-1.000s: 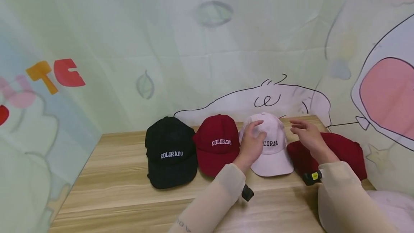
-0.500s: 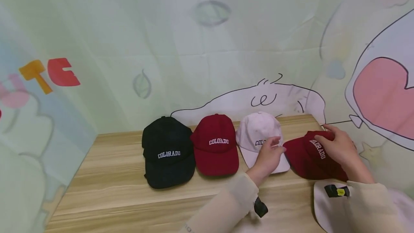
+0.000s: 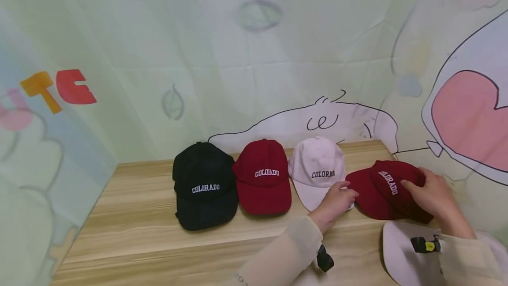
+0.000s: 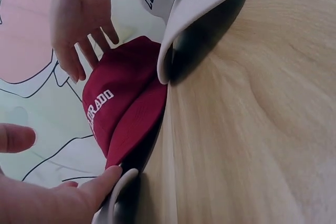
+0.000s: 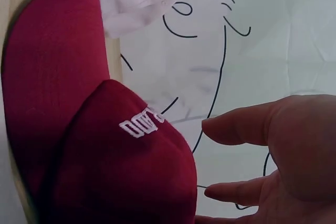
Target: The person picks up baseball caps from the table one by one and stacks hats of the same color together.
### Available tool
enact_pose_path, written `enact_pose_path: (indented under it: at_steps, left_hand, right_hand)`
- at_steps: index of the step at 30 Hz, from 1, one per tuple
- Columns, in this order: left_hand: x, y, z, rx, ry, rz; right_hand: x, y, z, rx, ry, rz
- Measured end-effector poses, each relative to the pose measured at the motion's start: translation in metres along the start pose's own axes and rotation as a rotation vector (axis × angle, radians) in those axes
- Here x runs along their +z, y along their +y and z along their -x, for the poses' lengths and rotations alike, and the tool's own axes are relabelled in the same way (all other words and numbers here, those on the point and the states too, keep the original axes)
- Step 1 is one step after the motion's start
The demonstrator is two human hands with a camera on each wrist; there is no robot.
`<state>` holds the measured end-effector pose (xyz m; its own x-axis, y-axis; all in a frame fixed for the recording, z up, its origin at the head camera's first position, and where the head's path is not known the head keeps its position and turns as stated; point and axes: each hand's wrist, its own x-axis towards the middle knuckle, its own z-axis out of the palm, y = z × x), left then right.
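A dark red cap (image 3: 369,191) with white COLORADO lettering lies at the right of the table, its brim pointing left. My left hand (image 3: 335,203) touches the tip of that brim with its fingertips; in the left wrist view the thumb (image 4: 17,138) is apart from it. At the crown's right side is my right hand (image 3: 433,192), fingers spread; in the right wrist view its thumb (image 5: 236,124) stands off the crown. A pale pink cap (image 3: 317,160) stands just left of the dark red cap, its brim partly behind my left hand.
Left of the pink cap stand another red cap (image 3: 263,175) and a black cap (image 3: 205,180), brims facing me. Another pale cap (image 3: 401,250) lies at the front right, partly under my right forearm. A printed curtain (image 3: 238,78) hangs behind the wooden table (image 3: 139,215).
The right-hand red cap turned so its lettering shows. My right hand moved right to its crown, and my left hand moved from the pink cap right and down to the red brim.
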<state>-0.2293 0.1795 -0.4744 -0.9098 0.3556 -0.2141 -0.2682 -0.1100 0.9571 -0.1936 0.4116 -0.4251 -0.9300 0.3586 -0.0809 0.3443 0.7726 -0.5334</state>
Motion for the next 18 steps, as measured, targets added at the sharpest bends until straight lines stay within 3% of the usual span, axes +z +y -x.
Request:
enact_pose_path:
  at_steps: [4, 10, 18]
  left_hand:
    - [0.0021, 0.0001, 0.0004, -0.026, -0.002, 0.012]
    - [0.0029, 0.0017, 0.0005, -0.042, 0.006, 0.001]
    - [0.0004, 0.0009, 0.0023, -0.048, -0.021, 0.047]
  right_hand:
    - [0.0017, 0.0031, -0.0007, 0.032, 0.007, -0.010]
    - [-0.0004, 0.0049, -0.0056, 0.141, -0.059, -0.105]
    - [-0.0015, 0.0079, -0.0049, 0.271, -0.060, -0.373]
